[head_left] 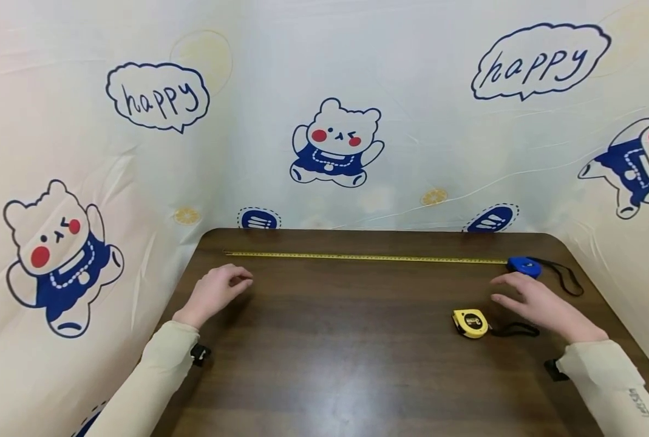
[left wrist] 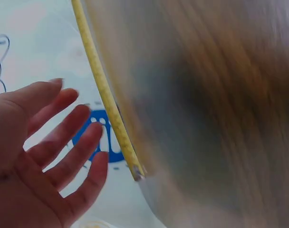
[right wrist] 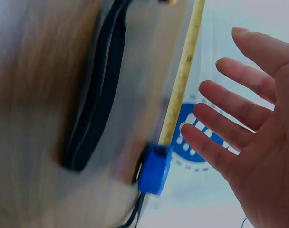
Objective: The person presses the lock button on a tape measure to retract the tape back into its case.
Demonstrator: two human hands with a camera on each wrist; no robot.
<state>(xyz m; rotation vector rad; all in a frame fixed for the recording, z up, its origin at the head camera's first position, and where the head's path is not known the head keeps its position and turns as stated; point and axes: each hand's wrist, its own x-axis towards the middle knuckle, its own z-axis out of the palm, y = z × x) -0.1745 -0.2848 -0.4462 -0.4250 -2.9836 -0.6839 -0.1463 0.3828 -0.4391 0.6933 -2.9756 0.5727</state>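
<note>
the left hand point(head_left: 213, 296) and right hand point(head_left: 543, 305) hold nothing, fingers loose. the blue tape measure point(head_left: 523, 266) lies far right, its blade point(head_left: 357, 257) stretched left; a knock might make it recoil.

Tabletop point(head_left: 324, 340) from head, both wrists

Open table point(head_left: 335, 352) stretches between the left hand point(head_left: 217, 292) and right hand point(head_left: 545, 304), with a yellow tape measure point(head_left: 470, 323) and its dark strap point(head_left: 515, 330) in the way beside the right; beyond, the extended blade point(head_left: 368, 258) of a blue tape measure point(head_left: 523, 267) bars most of the far side.
</note>
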